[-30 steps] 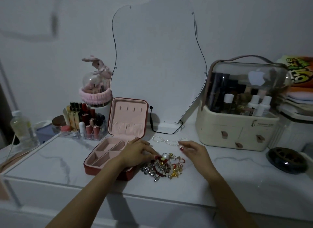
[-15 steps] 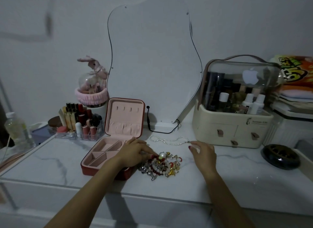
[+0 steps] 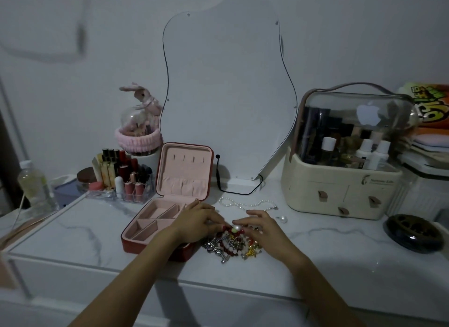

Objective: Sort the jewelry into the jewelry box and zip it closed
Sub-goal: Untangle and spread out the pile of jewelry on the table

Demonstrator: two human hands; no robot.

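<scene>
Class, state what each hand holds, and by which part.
Cannot be told for sure: left hand and right hand fingertips meet at a pearl-like bead atop the tangled jewelry pile; grip unclear.

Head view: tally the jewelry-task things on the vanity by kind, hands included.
Jewelry box: 1
Jewelry pile: 1
Pearl necklace: 1
Loose pearl: 1
Hands: 2 (left hand, right hand)
Total: 6

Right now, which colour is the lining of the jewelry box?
Pale pink lining, seen in the head view.
</scene>
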